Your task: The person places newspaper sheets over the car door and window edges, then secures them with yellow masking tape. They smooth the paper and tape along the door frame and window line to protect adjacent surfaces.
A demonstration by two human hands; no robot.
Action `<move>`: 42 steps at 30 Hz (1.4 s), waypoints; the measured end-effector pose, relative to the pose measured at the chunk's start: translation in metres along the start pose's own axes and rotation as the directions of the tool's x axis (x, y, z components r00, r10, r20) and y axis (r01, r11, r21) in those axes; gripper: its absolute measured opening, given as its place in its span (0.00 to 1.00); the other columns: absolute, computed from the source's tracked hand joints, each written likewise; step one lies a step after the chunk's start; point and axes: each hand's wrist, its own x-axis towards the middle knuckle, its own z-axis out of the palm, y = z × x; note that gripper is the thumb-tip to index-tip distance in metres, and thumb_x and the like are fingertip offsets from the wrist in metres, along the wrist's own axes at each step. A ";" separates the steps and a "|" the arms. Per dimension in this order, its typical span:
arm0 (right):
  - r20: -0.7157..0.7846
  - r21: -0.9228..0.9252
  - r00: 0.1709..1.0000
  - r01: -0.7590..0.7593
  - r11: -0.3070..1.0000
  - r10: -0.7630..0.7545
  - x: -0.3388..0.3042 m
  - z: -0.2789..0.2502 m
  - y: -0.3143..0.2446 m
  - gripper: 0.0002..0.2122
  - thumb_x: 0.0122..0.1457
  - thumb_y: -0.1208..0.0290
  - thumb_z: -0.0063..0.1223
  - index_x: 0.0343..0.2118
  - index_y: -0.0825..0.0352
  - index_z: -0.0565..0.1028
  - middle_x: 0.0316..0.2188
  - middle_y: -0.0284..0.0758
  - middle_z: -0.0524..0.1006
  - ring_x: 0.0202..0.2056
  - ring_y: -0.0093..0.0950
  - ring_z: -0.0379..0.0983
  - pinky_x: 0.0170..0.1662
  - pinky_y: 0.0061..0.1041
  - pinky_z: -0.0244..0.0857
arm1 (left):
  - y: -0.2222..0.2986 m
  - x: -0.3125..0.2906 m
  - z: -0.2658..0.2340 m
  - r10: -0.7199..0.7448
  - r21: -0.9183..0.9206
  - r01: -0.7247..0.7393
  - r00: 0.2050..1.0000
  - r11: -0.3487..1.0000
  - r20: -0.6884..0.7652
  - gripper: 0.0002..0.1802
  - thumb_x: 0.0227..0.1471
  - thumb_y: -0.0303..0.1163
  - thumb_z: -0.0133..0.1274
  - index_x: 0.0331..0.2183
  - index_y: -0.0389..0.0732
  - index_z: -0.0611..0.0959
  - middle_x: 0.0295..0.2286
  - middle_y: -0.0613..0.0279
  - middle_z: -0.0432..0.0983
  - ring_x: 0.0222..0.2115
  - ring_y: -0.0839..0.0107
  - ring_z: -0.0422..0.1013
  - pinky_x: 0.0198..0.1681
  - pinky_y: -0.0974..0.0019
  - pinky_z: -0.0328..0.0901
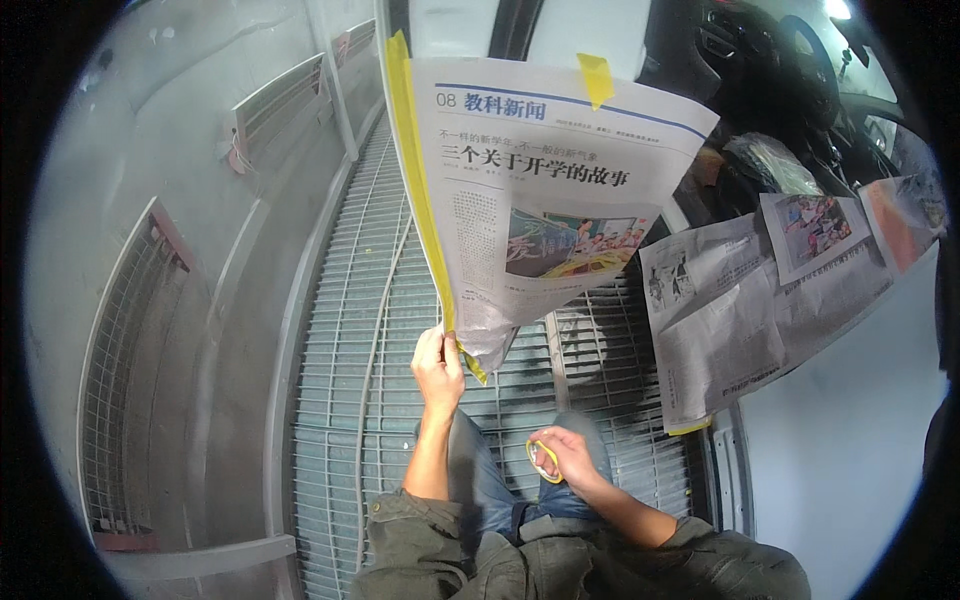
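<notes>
A newspaper sheet (480, 240) hangs in front of me, narrowing to a crumpled lower end. Yellow masking tape (418, 170) runs down its left edge, and a short yellow piece (597, 80) sits on its top edge. My left hand (438, 372) is closed at the sheet's lower left corner, pinching the tape edge between thumb and fingers. Above my lap, my right hand (568, 455) is closed around a thin roll of yellow tape (541, 462). Some of its fingers are hidden by the hand itself.
On the right, more newspaper (720, 320) covers the upper part of an open white car door (840, 430). Behind it lies a dark car interior with a steering wheel (806, 60). A metal floor grating (345, 330) lies below, with a hose (372, 370) across it. Grey wall panels (240, 240) with mesh vents stand left.
</notes>
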 end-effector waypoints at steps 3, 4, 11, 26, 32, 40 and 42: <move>0.013 0.017 1.000 0.019 1.000 -0.019 -0.001 -0.004 0.004 0.10 0.69 0.69 0.46 0.43 0.68 0.78 0.21 0.32 0.76 0.16 0.14 0.65 0.19 0.16 0.60 | 0.007 -0.002 0.005 -0.080 -0.042 0.080 0.997 0.996 -0.007 0.12 0.55 0.19 0.52 0.43 0.33 0.82 0.32 0.52 0.77 0.30 0.59 0.75 0.34 0.61 0.69; 0.010 0.019 1.000 0.020 1.000 -0.020 -0.001 -0.005 0.005 0.10 0.69 0.69 0.46 0.42 0.68 0.78 0.21 0.32 0.76 0.16 0.14 0.65 0.19 0.16 0.60 | 0.011 -0.001 0.007 -0.091 -0.054 0.090 0.996 0.995 -0.017 0.12 0.55 0.19 0.52 0.43 0.33 0.82 0.32 0.52 0.77 0.30 0.60 0.74 0.33 0.62 0.68; 0.001 0.023 1.000 0.017 1.000 -0.017 -0.005 -0.004 0.004 0.11 0.70 0.67 0.46 0.42 0.68 0.78 0.21 0.31 0.76 0.16 0.14 0.64 0.20 0.15 0.59 | -0.003 -0.011 0.018 -0.363 -0.272 0.332 0.929 0.903 -0.071 0.18 0.48 0.16 0.51 0.43 0.32 0.84 0.28 0.67 0.73 0.25 0.81 0.67 0.27 0.73 0.63; -0.009 0.026 1.000 -0.012 1.000 0.012 -0.010 -0.015 0.010 0.11 0.71 0.67 0.44 0.44 0.67 0.77 0.22 0.29 0.76 0.17 0.13 0.65 0.20 0.15 0.57 | 0.005 -0.031 0.025 -0.518 -0.424 0.484 0.855 0.766 0.041 0.16 0.54 0.15 0.55 0.46 0.32 0.81 0.29 0.70 0.78 0.23 0.86 0.65 0.29 0.78 0.62; 0.005 0.011 1.000 0.021 1.000 -0.021 -0.007 -0.018 0.001 0.11 0.71 0.67 0.44 0.44 0.68 0.77 0.22 0.29 0.76 0.18 0.13 0.65 0.21 0.15 0.58 | -0.052 -0.106 0.017 -0.583 -0.277 0.593 0.803 0.756 0.126 0.16 0.56 0.19 0.54 0.48 0.33 0.83 0.35 0.59 0.84 0.25 0.79 0.73 0.31 0.72 0.70; 0.021 0.047 0.999 0.025 0.999 -0.026 -0.009 -0.021 0.018 0.11 0.70 0.68 0.45 0.43 0.68 0.77 0.22 0.30 0.76 0.17 0.14 0.65 0.21 0.15 0.59 | -0.005 -0.044 0.003 -0.401 -0.206 0.411 0.912 0.888 0.088 0.09 0.58 0.24 0.58 0.41 0.32 0.85 0.29 0.62 0.81 0.23 0.79 0.72 0.26 0.73 0.67; 0.028 0.042 1.000 0.011 0.999 -0.012 -0.008 -0.020 0.021 0.11 0.70 0.68 0.45 0.43 0.68 0.77 0.21 0.30 0.76 0.17 0.14 0.64 0.21 0.15 0.58 | -0.004 -0.042 0.001 -0.350 -0.170 0.361 0.932 0.917 0.092 0.08 0.58 0.25 0.58 0.39 0.31 0.85 0.28 0.61 0.80 0.23 0.79 0.72 0.26 0.72 0.67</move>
